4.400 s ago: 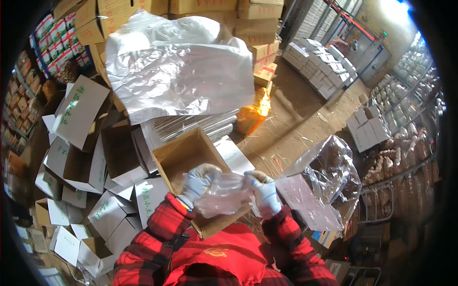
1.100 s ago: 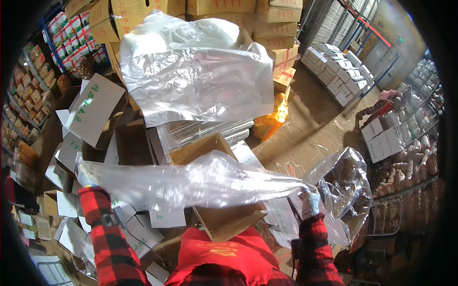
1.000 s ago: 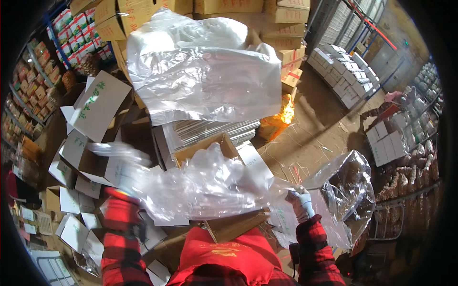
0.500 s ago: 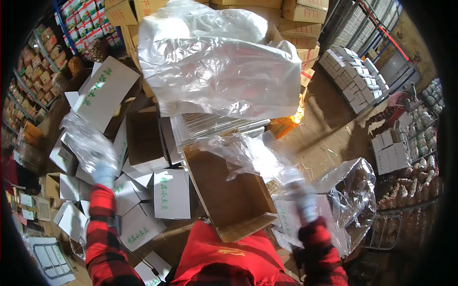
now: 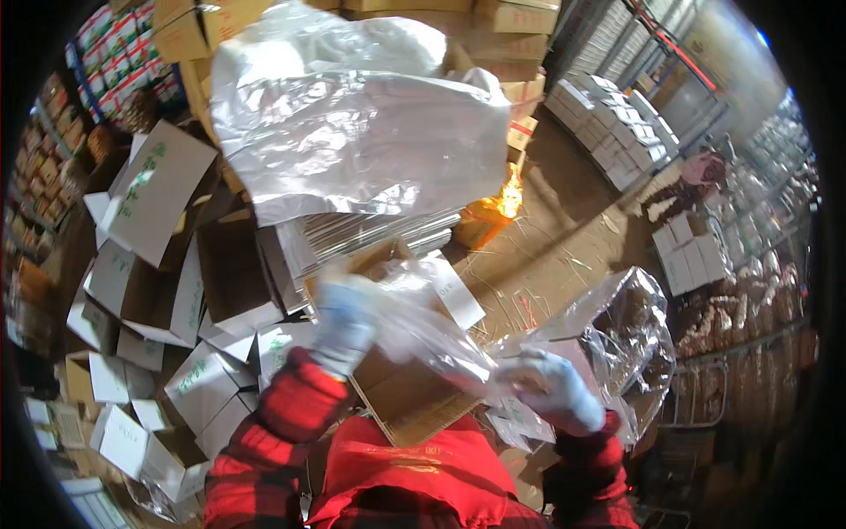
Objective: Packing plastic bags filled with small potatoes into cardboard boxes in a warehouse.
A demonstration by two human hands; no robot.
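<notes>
On the floor at the left, several white cartons are lying and leaning at mixed angles, some of them showing brown insides. Next along, the gloved left hand is hovering over the left edge of a brown-lined carton. Blur is covering its fingers, so I am unable to say whether they are closed on the film or only touching it. Behind it, a stack of flat cardboard is sitting under a broad pile of plastic sheeting.

Between the 2 hands, a crumpled clear plastic bag is hanging above the carton's mouth. Its long axis is slanting from upper left, just beside the left hand, down to a gathered end at lower right. The carton's longer sides are slanting in a similar way, more steeply, with the near end pointing toward the wearer, so the bag is lying across the opening. An orange bag is standing farther back.

At the lower right end, the gloved right hand is pinching the gathered film, just beyond the carton's right edge; the bag is stretching up and to the left from this grip. Beyond that hand, a film-draped carton is standing nearby. At the far right, another person is bending near stacked goods.
</notes>
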